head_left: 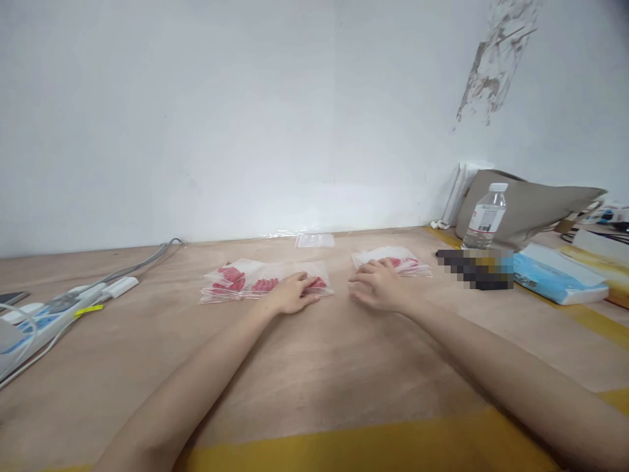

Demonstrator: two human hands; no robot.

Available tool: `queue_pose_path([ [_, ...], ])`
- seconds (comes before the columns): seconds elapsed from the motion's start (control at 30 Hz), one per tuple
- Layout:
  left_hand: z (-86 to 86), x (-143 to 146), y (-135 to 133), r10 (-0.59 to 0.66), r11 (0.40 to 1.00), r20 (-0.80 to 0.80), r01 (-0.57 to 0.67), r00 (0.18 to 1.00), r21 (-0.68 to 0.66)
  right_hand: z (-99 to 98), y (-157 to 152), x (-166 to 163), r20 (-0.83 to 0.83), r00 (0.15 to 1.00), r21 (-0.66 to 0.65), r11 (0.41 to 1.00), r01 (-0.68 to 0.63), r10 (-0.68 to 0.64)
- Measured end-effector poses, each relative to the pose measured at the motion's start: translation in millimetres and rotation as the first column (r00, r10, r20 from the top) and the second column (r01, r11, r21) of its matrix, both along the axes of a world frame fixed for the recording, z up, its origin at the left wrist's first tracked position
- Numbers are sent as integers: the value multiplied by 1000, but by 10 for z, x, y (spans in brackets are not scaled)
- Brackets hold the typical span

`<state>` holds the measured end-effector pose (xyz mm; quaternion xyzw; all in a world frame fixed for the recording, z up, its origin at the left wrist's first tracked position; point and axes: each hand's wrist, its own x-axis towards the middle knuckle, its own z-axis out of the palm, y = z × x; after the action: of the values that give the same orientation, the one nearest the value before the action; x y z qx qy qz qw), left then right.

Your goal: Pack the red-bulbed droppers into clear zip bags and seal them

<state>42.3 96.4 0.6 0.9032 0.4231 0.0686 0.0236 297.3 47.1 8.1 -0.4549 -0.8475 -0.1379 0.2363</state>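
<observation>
My left hand (295,293) lies with fingers stretched out on a clear plastic bag (322,270) that has small red pieces inside. To its left, more clear bags with red pieces (229,278) overlap in a row; what the pieces are is too small to tell. My right hand (378,286) rests palm down with fingers apart, slightly blurred, at the near edge of another pile of clear bags (400,252) holding red pieces. Bare tabletop separates the two hands. Behind them, near the wall, lies a flat clear bag (315,240) without red pieces in it.
On the left lies a white power strip (49,321) with plugs and a grey cable. At right stand a water bottle (486,216) and a grey bag (531,200), with a blue tissue pack (560,275) and a blurred-out dark object (479,269). A wall (246,118) bounds the back.
</observation>
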Motion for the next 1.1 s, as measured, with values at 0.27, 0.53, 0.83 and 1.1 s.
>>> queue_pose_path([
  [0.27, -229, 27, 62, -293, 917, 133, 239, 947, 319, -319, 369, -226, 36, 982, -21, 983, -182, 183],
  [0.53, -331, -41, 78, -241, 927, 285, 134, 928, 350, -482, 376, -270, -99, 943, 81, 947, -310, 317],
  [0.83, -309, 6, 45, -184, 938, 324, 67, 928, 341, -486, 375, -305, -78, 971, 137, 967, -213, 225],
  [1.1, -288, -5, 39, -219, 929, 235, 128, 947, 347, -415, 327, -302, -5, 996, 186, 979, -88, 91],
])
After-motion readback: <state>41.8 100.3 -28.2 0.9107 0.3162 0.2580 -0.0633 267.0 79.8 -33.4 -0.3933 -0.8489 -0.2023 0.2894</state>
